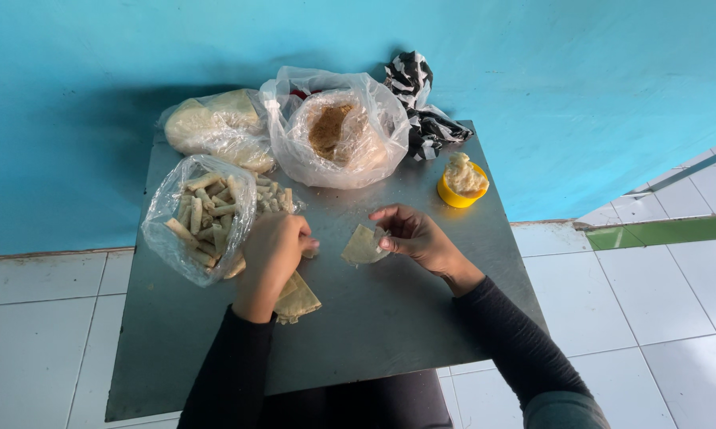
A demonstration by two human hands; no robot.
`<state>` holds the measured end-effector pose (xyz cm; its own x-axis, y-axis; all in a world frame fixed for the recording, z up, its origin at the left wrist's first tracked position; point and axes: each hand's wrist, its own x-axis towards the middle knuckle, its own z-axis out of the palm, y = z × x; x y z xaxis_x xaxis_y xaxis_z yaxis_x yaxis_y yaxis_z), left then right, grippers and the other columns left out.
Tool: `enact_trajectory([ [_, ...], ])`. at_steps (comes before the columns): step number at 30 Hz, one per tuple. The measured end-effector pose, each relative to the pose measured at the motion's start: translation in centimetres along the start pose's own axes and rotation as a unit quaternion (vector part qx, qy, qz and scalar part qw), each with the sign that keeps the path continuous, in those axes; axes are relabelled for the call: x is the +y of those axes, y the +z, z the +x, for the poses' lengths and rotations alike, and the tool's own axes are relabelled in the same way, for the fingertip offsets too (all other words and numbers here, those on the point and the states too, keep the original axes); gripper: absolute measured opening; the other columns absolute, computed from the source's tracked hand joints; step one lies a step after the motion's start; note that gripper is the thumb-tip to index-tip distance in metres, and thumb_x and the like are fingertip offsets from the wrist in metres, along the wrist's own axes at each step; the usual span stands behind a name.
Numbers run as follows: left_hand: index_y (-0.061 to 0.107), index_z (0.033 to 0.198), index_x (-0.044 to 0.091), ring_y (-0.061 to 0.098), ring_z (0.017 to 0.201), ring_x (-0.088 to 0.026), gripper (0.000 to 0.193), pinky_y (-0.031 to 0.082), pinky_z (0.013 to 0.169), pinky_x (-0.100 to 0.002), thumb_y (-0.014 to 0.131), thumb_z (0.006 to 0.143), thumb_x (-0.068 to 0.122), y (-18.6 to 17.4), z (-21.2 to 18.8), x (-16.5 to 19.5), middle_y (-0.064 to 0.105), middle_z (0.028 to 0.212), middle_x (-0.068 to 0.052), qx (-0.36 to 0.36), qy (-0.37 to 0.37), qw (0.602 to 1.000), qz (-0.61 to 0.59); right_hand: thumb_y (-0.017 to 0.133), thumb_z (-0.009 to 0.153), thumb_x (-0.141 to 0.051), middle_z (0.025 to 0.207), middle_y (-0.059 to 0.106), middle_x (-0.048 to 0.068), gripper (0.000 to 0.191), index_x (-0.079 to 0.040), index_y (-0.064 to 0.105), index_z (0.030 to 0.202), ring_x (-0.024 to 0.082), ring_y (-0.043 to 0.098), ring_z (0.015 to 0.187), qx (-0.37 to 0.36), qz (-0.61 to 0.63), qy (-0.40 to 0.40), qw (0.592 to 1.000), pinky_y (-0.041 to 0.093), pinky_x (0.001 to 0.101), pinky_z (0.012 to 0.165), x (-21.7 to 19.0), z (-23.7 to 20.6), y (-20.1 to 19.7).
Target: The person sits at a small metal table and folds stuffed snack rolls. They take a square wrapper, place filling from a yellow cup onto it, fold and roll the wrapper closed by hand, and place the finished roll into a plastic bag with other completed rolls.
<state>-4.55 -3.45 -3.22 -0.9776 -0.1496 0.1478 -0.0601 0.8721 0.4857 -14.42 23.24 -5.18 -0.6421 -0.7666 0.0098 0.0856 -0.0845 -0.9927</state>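
Head view: the right hand (416,237) pinches a small wrapper piece (363,245) flat on the metal table (390,318). The left hand (272,248), loosely curled, rests over stacked wrappers (298,298); I cannot tell what it grips.

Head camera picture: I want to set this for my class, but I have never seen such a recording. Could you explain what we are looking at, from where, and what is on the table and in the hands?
One camera, worn on a person's head, looks down at their own two bare hands over a grey metal table against a blue wall. The right hand pinches a small thin wrapper sheet. The left hand rests above a stack of wrapper sheets, fingers closed on something too hidden to name. Nearby lie an open bag of finished rolls, a clear bag of filling, another bag of pale sheets, a yellow cup of paste and a striped crumpled bag.
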Motion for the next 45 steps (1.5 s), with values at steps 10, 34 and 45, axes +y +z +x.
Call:
enact_trajectory([
  [10, 0.070, 0.117, 0.002, 0.075, 0.087, -0.012, 0.042, 0.059, 0.078, -0.028, 0.078, 0.085, 0.027, 5.2, 0.3, 4.0, 0.079, 0.097, -0.008, -0.100, 0.022, 0.907, -0.409, 0.078, 0.086, 0.000, 0.106, 0.063, 0.000, 0.053, -0.003, 0.058, 0.135, 0.008, 0.062, 0.094, 0.028, -0.165, -0.070, 0.983, 0.055, 0.0257, 0.086, -0.1, -0.3, 1.6],
  [34, 0.067, 0.103, 0.007, 0.075, 0.083, -0.030, 0.026, 0.055, 0.071, -0.041, 0.079, 0.083, 0.015, 5.2, 0.0, 4.1, 0.077, 0.088, -0.011, -0.008, 0.090, 0.974, -0.208, 0.071, 0.091, -0.006, 0.089, 0.069, 0.001, 0.028, -0.002, 0.063, 0.118, 0.004, 0.061, 0.077, 0.082, -0.272, -0.006, 0.959, 0.053, 0.0239, 0.069, -0.2, -0.1, 2.3],
  [45, 0.067, 0.089, 0.008, 0.070, 0.081, -0.029, 0.011, 0.051, 0.071, -0.042, 0.076, 0.084, 0.012, 6.6, -0.1, 3.9, 0.073, 0.086, -0.006, 0.112, 0.193, 0.963, -0.150, 0.074, 0.089, -0.010, 0.104, 0.067, 0.012, 0.027, -0.003, 0.067, 0.114, 0.021, 0.068, 0.080, 0.206, -0.506, -0.154, 0.823, 0.057, 0.0334, 0.071, -2.2, -1.3, 1.1],
])
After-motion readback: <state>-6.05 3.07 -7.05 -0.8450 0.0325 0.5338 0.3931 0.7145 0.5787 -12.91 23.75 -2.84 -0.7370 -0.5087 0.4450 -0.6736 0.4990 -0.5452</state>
